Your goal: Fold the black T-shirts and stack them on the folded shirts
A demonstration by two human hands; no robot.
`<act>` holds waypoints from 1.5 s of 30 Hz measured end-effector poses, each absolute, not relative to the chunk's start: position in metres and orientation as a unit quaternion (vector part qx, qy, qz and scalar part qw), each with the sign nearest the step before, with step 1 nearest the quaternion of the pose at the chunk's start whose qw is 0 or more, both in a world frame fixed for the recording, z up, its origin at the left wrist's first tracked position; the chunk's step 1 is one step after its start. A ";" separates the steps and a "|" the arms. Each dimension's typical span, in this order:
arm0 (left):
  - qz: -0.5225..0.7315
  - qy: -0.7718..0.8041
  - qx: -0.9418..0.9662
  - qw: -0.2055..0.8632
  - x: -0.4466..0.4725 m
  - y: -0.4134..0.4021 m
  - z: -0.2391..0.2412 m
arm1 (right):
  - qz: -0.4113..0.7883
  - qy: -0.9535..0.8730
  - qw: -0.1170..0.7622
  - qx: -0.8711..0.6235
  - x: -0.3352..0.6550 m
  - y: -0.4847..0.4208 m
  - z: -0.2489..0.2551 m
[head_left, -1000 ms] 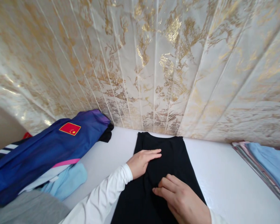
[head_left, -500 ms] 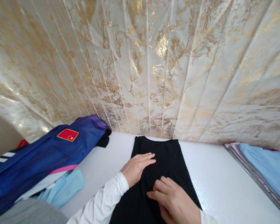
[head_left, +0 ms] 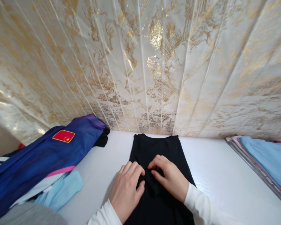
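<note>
Black garment [head_left: 159, 203]: left hand [head_left: 126, 189] over its left side, grip spread; right hand [head_left: 170, 176] over its middle, pinch uncertain.

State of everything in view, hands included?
Black garment: laid flat, slightly creased.
Left hand: open, curled, over the black garment.
Right hand: open, loosely curled.
Blue flag-patched garment: rumpled, lying on other clothes.
Light blue garment, right: folded, atop a stack.
Gray garment: partly out of frame, folding unclear.

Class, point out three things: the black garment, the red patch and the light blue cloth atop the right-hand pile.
Black garment [head_left: 158, 200], head view: middle of its visible cloth.
Red patch [head_left: 63, 136], head view: its centre.
Light blue cloth [head_left: 269, 161], head view: its top surface.
</note>
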State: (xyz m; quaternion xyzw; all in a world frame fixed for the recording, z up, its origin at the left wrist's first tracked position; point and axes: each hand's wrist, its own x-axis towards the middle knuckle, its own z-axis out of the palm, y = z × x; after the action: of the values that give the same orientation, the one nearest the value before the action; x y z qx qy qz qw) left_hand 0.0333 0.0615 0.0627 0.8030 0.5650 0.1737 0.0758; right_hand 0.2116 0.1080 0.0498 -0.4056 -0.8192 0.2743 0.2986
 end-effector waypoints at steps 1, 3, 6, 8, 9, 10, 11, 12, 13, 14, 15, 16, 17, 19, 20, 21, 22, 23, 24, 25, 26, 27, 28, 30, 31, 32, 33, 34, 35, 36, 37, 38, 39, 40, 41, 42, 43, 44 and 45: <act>0.171 0.562 0.806 0.069 0.033 0.062 0.062 | 0.281 -0.815 0.304 -0.406 0.212 0.109 0.047; 0.171 0.552 0.814 0.057 0.033 0.062 0.062 | 0.288 -0.811 0.311 -0.403 0.214 0.110 0.043; 0.171 0.539 0.824 0.035 0.032 0.061 0.063 | 0.280 -0.817 0.314 -0.393 0.214 0.108 0.040; 0.169 0.531 0.830 0.023 0.032 0.060 0.064 | 0.270 -0.824 0.313 -0.386 0.214 0.107 0.039; 0.171 0.526 0.833 0.021 0.032 0.060 0.064 | 0.267 -0.827 0.313 -0.384 0.214 0.106 0.039; 0.176 0.522 0.835 0.024 0.032 0.060 0.064 | 0.265 -0.828 0.314 -0.382 0.214 0.106 0.039; 0.183 0.518 0.835 0.031 0.032 0.060 0.064 | 0.265 -0.828 0.315 -0.381 0.214 0.106 0.039; 0.191 0.515 0.835 0.041 0.031 0.060 0.065 | 0.266 -0.827 0.317 -0.380 0.215 0.107 0.038; 0.200 0.515 0.832 0.054 0.031 0.061 0.065 | 0.269 -0.826 0.319 -0.379 0.215 0.107 0.038; 0.209 0.517 0.827 0.069 0.030 0.061 0.065 | 0.272 -0.824 0.322 -0.378 0.215 0.107 0.038; 0.216 0.521 0.821 0.082 0.029 0.062 0.066 | 0.276 -0.822 0.325 -0.377 0.216 0.108 0.037; 0.221 0.528 0.815 0.093 0.027 0.062 0.068 | 0.280 -0.820 0.328 -0.377 0.216 0.108 0.037; 0.226 0.534 0.808 0.100 0.024 0.063 0.070 | 0.284 -0.818 0.330 -0.377 0.217 0.108 0.037; 0.241 0.546 0.796 0.102 0.017 0.064 0.077 | 0.290 -0.814 0.333 -0.378 0.218 0.108 0.038; 0.251 0.550 0.790 0.099 0.013 0.065 0.081 | 0.293 -0.812 0.335 -0.378 0.218 0.108 0.038; 0.261 0.554 0.785 0.094 0.010 0.065 0.085 | 0.296 -0.809 0.338 -0.379 0.218 0.108 0.038; 0.271 0.559 0.779 0.089 0.007 0.065 0.088 | 0.299 -0.805 0.342 -0.380 0.218 0.108 0.038; 0.276 0.563 0.775 0.085 0.005 0.064 0.091 | 0.303 -0.803 0.346 -0.380 0.218 0.108 0.038; 0.273 0.565 0.774 0.084 0.005 0.063 0.093 | 0.305 -0.801 0.349 -0.380 0.218 0.108 0.038; 0.263 0.565 0.778 0.086 0.007 0.062 0.093 | 0.305 -0.800 0.351 -0.379 0.218 0.108 0.038; 0.246 0.560 0.785 0.093 0.009 0.061 0.092 | 0.303 -0.801 0.351 -0.378 0.218 0.108 0.038; 0.227 0.552 0.796 0.103 0.013 0.060 0.090 | 0.299 -0.804 0.350 -0.377 0.217 0.108 0.037; 0.207 0.542 0.807 0.112 0.017 0.060 0.087 | 0.294 -0.807 0.349 -0.375 0.217 0.108 0.037; 0.177 0.529 0.821 0.119 0.025 0.060 0.079 | 0.284 -0.813 0.347 -0.373 0.217 0.108 0.037; 0.167 0.529 0.824 0.114 0.027 0.060 0.075 | 0.279 -0.816 0.345 -0.371 0.217 0.107 0.036; 0.160 0.531 0.825 0.106 0.029 0.061 0.072 | 0.276 -0.818 0.343 -0.370 0.217 0.107 0.036; 0.154 0.533 0.826 0.099 0.031 0.062 0.070 | 0.273 -0.820 0.340 -0.369 0.217 0.107 0.036; 0.150 0.535 0.826 0.092 0.031 0.064 0.069 | 0.271 -0.822 0.338 -0.370 0.217 0.107 0.036; 0.146 0.535 0.828 0.088 0.031 0.065 0.068 | 0.270 -0.822 0.336 -0.371 0.217 0.107 0.036; 0.142 0.534 0.829 0.084 0.031 0.066 0.068 | 0.270 -0.823 0.335 -0.373 0.217 0.108 0.036; 0.138 0.533 0.831 0.080 0.031 0.066 0.068 | 0.269 -0.822 0.334 -0.374 0.217 0.108 0.036; 0.133 0.532 0.833 0.074 0.031 0.067 0.069 | 0.269 -0.822 0.333 -0.375 0.217 0.108 0.037; 0.127 0.532 0.835 0.067 0.031 0.067 0.070 | 0.270 -0.823 0.333 -0.374 0.217 0.108 0.037; 0.122 0.531 0.837 0.059 0.031 0.067 0.071 | 0.270 -0.823 0.332 -0.373 0.217 0.109 0.037; 0.117 0.530 0.839 0.051 0.031 0.067 0.072 | 0.271 -0.823 0.332 -0.371 0.217 0.109 0.037; 0.114 0.529 0.840 0.044 0.032 0.067 0.072 | 0.272 -0.824 0.333 -0.370 0.217 0.109 0.037; 0.114 0.529 0.840 0.040 0.032 0.067 0.072 | 0.272 -0.824 0.333 -0.369 0.218 0.109 0.037; 0.116 0.528 0.840 0.038 0.032 0.067 0.072 | 0.272 -0.824 0.334 -0.369 0.218 0.109 0.038; 0.120 0.527 0.840 0.039 0.031 0.067 0.071 | 0.272 -0.823 0.335 -0.369 0.218 0.109 0.038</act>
State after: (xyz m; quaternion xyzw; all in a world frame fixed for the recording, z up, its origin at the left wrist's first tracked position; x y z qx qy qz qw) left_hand 0.0311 0.0672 0.0715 0.8401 0.5274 0.1204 0.0394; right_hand 0.2178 0.1089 0.0378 -0.3693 -0.8232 0.2722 0.3345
